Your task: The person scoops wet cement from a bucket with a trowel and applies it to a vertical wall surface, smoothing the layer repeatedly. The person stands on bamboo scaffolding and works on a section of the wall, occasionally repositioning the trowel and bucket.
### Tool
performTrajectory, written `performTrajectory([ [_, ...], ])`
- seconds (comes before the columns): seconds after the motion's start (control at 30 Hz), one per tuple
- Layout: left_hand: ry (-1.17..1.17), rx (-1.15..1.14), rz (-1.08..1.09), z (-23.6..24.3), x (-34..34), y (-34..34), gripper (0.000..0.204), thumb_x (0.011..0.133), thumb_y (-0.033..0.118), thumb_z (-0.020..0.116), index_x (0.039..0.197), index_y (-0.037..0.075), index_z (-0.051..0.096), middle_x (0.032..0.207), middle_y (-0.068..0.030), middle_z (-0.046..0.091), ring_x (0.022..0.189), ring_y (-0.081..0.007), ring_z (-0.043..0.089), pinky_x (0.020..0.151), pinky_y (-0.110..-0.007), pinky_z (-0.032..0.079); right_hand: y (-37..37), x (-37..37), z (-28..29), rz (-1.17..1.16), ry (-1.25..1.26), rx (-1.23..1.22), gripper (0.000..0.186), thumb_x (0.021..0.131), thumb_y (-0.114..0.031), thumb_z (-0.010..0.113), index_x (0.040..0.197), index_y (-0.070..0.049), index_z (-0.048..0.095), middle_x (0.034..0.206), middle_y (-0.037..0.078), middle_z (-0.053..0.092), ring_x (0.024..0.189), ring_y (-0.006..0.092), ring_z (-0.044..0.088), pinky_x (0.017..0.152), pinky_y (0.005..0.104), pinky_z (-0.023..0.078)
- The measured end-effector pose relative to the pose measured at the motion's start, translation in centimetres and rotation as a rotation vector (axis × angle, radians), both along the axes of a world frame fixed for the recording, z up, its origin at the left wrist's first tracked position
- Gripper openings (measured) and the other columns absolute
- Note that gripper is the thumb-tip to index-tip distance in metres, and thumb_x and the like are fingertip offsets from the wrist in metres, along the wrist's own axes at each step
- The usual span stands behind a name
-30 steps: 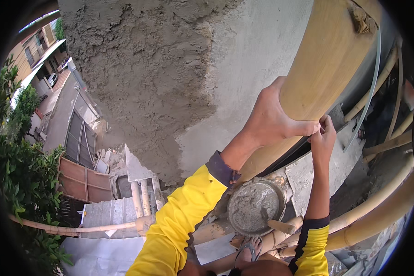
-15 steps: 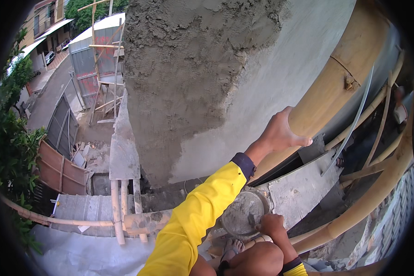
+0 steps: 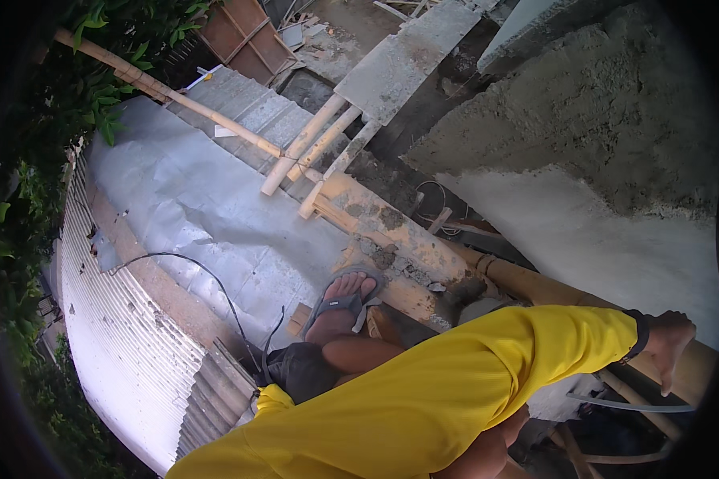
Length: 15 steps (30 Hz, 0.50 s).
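My left arm, in a yellow sleeve, reaches across to the right. At its end, my left hand (image 3: pixel 669 342) is closed around a thick bamboo pole (image 3: pixel 697 372), with the thumb pointing down its near side. Beyond the pole stands a wall, partly coated with rough grey wet mortar (image 3: pixel 583 112) and partly smooth pale grey (image 3: pixel 591 223). Bare skin (image 3: pixel 513 425) shows beneath the sleeve; whether it is my right hand or part of my leg I cannot tell. The sleeve hides most of what lies there, including the bucket of mortar seen earlier.
My sandalled foot (image 3: pixel 347 295) is beside mortar-splashed bamboo (image 3: pixel 395 227). Left of it lies crumpled silver sheeting (image 3: pixel 224 215), with a black cable (image 3: pixel 216 279) and corrugated roofing (image 3: pixel 128 327). A plank (image 3: pixel 411 60) on bamboo poles extends over a drop. Leaves border the left side.
The view has swung down and to the left, so the wall and my left hand now appear farther right. The left hand stays on the bamboo. The mortar bucket is now mostly covered by my sleeve.
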<state>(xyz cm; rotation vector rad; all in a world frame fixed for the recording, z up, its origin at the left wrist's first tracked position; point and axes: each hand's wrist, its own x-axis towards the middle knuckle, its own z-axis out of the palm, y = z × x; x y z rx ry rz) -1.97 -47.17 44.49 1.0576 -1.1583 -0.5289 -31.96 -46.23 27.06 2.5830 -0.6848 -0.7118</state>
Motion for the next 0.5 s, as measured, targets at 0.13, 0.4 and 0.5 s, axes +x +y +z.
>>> performTrajectory([
  [0.13,0.066,-0.086,0.073,0.6,-1.7,0.3,0.089,0.045,0.035,0.098,0.115,-0.005,0.058,0.106,-0.0226,0.070,0.100,-0.0360,0.069,0.092,-0.042,0.054,-2.4,-1.1,1.0,-0.039,-0.054,0.027,0.027,0.093,-0.038,0.059,0.094,-0.014,0.070,0.090,0.014,0.075,0.084,0.0345,0.074,0.070,0.0493,0.058],
  [0.4,0.018,-0.200,-0.058,1.4,-1.0,2.7,0.088,0.064,0.034,0.087,0.134,-0.003,0.050,0.118,-0.0227,0.065,0.113,-0.0326,0.064,0.101,-0.041,0.047,-5.3,-11.2,-1.2,0.160,-0.162,0.213,0.023,0.099,-0.035,0.054,0.095,-0.016,0.065,0.084,0.015,0.074,0.076,0.0358,0.075,0.062,0.0508,0.058],
  [0.5,-0.093,-0.171,-0.020,1.5,-1.0,2.6,0.086,0.069,0.035,0.086,0.137,-0.003,0.048,0.123,-0.0216,0.064,0.117,-0.0277,0.062,0.103,-0.041,0.047,-3.1,-10.3,-2.3,-0.286,-0.343,0.034,0.023,0.098,-0.034,0.054,0.102,-0.016,0.067,0.091,0.014,0.075,0.083,0.0354,0.075,0.070,0.0512,0.059],
])
